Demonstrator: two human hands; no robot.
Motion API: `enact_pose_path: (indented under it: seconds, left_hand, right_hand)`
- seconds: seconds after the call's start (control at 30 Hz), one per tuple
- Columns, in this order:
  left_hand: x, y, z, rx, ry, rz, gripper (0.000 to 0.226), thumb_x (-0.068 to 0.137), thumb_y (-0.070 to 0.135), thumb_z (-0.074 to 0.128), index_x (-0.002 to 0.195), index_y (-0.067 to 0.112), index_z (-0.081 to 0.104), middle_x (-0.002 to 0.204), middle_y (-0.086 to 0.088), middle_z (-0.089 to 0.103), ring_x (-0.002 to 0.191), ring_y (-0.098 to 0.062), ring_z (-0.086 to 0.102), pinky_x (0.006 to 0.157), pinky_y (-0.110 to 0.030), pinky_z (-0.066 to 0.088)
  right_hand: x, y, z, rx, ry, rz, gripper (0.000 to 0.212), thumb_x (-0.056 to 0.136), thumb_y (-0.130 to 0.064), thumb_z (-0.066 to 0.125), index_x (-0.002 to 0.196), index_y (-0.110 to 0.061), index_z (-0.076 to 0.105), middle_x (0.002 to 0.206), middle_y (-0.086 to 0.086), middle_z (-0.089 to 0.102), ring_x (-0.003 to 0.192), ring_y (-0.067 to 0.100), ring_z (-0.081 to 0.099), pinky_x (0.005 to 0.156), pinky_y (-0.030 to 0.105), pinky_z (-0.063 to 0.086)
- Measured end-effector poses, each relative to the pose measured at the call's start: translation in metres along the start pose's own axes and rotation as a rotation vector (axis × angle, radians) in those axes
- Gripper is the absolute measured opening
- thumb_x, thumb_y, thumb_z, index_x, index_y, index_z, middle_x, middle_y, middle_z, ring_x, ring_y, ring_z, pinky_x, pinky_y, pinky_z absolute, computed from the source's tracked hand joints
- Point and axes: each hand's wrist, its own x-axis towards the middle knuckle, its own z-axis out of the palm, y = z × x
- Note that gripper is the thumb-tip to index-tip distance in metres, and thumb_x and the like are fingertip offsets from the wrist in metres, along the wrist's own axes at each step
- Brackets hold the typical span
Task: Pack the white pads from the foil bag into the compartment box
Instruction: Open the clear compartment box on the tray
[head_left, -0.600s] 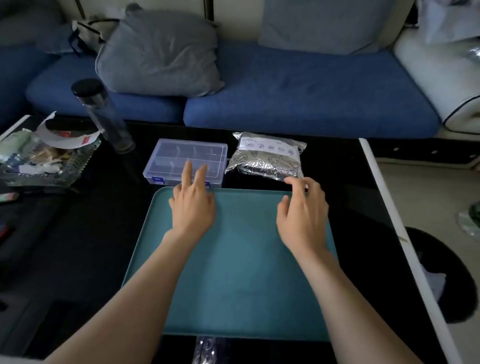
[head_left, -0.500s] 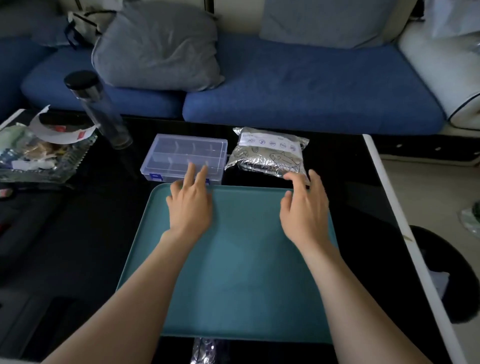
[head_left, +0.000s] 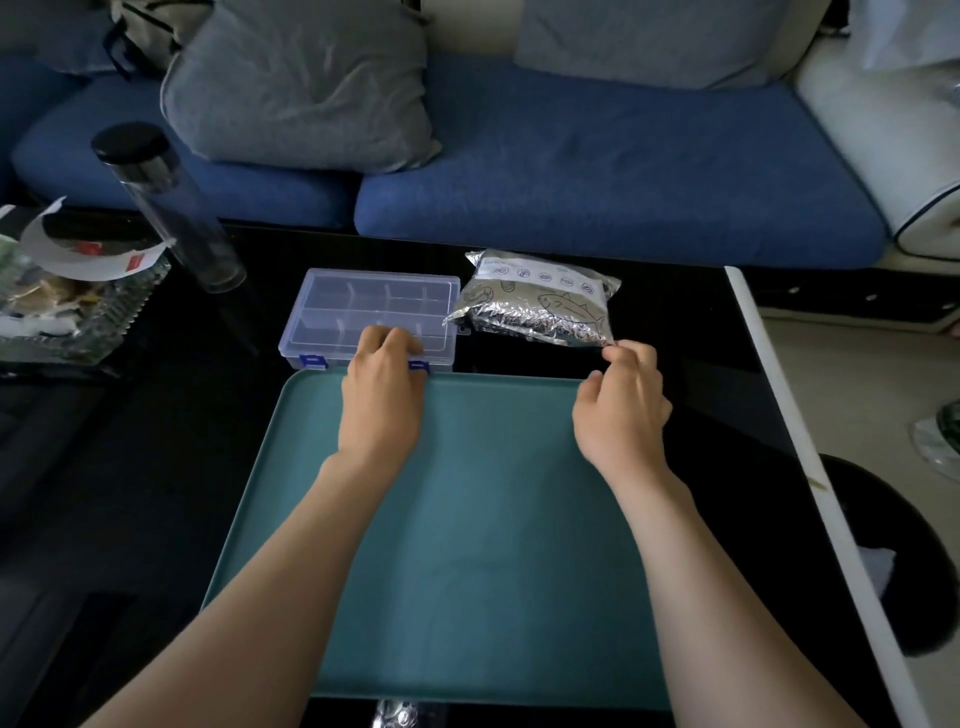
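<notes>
Foil bag (head_left: 535, 304) flat on black table (head_left: 701, 338), just past tray's far R corner, beside compartment box (head_left: 371, 312) and about touching its R end. Long axis L–R, R end a bit nearer; printed icon strip along far edge, crinkled edge toward person. No white pads visible, presumably inside; can't tell which edge opens.

Near R corner of bag pinched btwn thumb and forefinger of right hand (head_left: 621, 415), other fingers loosely curled. Bag thus lies ahead and to L of those fingers; nearer hand for the bag by far.

Box also long axis L–R, lid down, blue latches (head_left: 311, 361) on near side facing tray. Left hand (head_left: 382, 400) at box's near edge by R latch, fingers curled over lid front, apparently gripping.

Probably next: pull both toward body onto teal tray (head_left: 467, 545). Thin foil held by one corner, so may swing or slip.

Farther out: clear bottle (head_left: 166, 208) w/ black cap at L, blue sofa (head_left: 597, 171) behind.
</notes>
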Motion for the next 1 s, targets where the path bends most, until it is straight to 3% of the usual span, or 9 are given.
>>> enact_pose_path:
  seconds: [0.1, 0.2, 0.3, 0.4, 0.47, 0.57, 0.73, 0.9, 1.0]
  left_hand:
    - [0.0, 0.002, 0.002, -0.023, 0.011, 0.001, 0.023, 0.091, -0.003, 0.072, 0.112, 0.007, 0.069, 0.124, -0.009, 0.062, 0.091, -0.035, 0.068, 0.079, -0.044, 0.049]
    - [0.001, 0.003, 0.003, -0.03, 0.035, 0.03, 0.017, 0.089, -0.004, 0.074, 0.103, 0.006, 0.074, 0.113, -0.008, 0.068, 0.085, -0.034, 0.069, 0.076, -0.045, 0.053]
    - [0.001, 0.005, 0.004, 0.014, 0.039, 0.07, 0.014, 0.086, -0.01, 0.071, 0.083, 0.004, 0.072, 0.089, -0.009, 0.069, 0.071, -0.034, 0.062, 0.062, -0.037, 0.046]
    - [0.0, 0.008, 0.005, 0.057, 0.029, 0.114, 0.022, 0.08, -0.015, 0.066, 0.069, 0.003, 0.06, 0.072, -0.006, 0.058, 0.058, -0.032, 0.048, 0.054, -0.032, 0.028]
    - [0.0, 0.006, 0.006, 0.063, 0.0, 0.134, 0.02, 0.083, -0.012, 0.07, 0.073, 0.003, 0.061, 0.077, -0.007, 0.061, 0.061, -0.034, 0.053, 0.055, -0.034, 0.035]
    - [-0.001, 0.003, 0.006, 0.058, -0.023, 0.156, 0.018, 0.085, -0.009, 0.074, 0.08, 0.005, 0.064, 0.092, -0.007, 0.066, 0.067, -0.036, 0.061, 0.058, -0.041, 0.048]
    - [0.002, 0.017, -0.003, 0.12, 0.036, 0.208, 0.033, 0.085, -0.019, 0.059, 0.095, 0.01, 0.045, 0.124, -0.009, 0.056, 0.064, -0.047, 0.049, 0.053, -0.043, 0.039]
    - [0.004, 0.035, -0.028, 0.059, 0.166, 0.155, 0.039, 0.088, -0.022, 0.045, 0.095, 0.014, 0.034, 0.105, -0.008, 0.045, 0.063, -0.043, 0.034, 0.054, -0.047, 0.037]
    - [-0.005, 0.049, -0.046, 0.052, 0.223, 0.19, 0.042, 0.088, -0.021, 0.046, 0.095, 0.018, 0.032, 0.109, -0.01, 0.046, 0.062, -0.042, 0.032, 0.052, -0.046, 0.036]
  right_hand:
    - [0.0, 0.0, -0.005, 0.129, 0.126, 0.01, 0.028, 0.104, -0.007, 0.057, 0.129, 0.003, 0.064, 0.136, 0.014, 0.054, 0.115, 0.034, 0.063, 0.104, 0.039, 0.044]
    - [0.002, 0.0, -0.013, 0.132, 0.237, 0.054, 0.016, 0.099, -0.005, 0.065, 0.108, -0.003, 0.078, 0.115, 0.015, 0.069, 0.092, 0.029, 0.068, 0.077, 0.023, 0.04]
    - [0.003, -0.002, -0.019, 0.091, 0.276, 0.06, 0.01, 0.093, -0.011, 0.074, 0.093, -0.012, 0.084, 0.089, 0.009, 0.077, 0.075, 0.027, 0.069, 0.063, 0.022, 0.031]
    - [0.0, -0.007, -0.022, 0.149, 0.285, 0.052, 0.008, 0.089, -0.017, 0.08, 0.082, -0.017, 0.083, 0.072, 0.0, 0.077, 0.065, 0.025, 0.071, 0.061, 0.026, 0.041]
    - [-0.001, -0.01, -0.026, 0.215, 0.284, 0.077, 0.004, 0.087, -0.017, 0.081, 0.086, -0.02, 0.079, 0.073, -0.004, 0.077, 0.068, 0.019, 0.071, 0.064, 0.025, 0.044]
    - [-0.003, -0.012, -0.027, 0.256, 0.239, 0.129, 0.027, 0.09, -0.015, 0.077, 0.115, -0.021, 0.068, 0.081, -0.006, 0.077, 0.079, 0.014, 0.061, 0.07, 0.026, 0.04]
    - [0.002, -0.004, -0.024, 0.207, 0.262, 0.167, 0.047, 0.096, -0.013, 0.07, 0.139, -0.026, 0.057, 0.108, 0.009, 0.073, 0.107, 0.032, 0.068, 0.08, 0.038, 0.049]
    - [-0.001, 0.003, -0.02, 0.146, 0.197, 0.187, 0.042, 0.098, -0.01, 0.064, 0.136, -0.026, 0.06, 0.114, 0.013, 0.069, 0.11, 0.037, 0.066, 0.076, 0.036, 0.044]
    - [-0.006, 0.005, -0.02, 0.135, 0.155, 0.16, 0.04, 0.098, -0.006, 0.06, 0.135, -0.021, 0.064, 0.118, 0.016, 0.067, 0.112, 0.04, 0.064, 0.077, 0.035, 0.04]
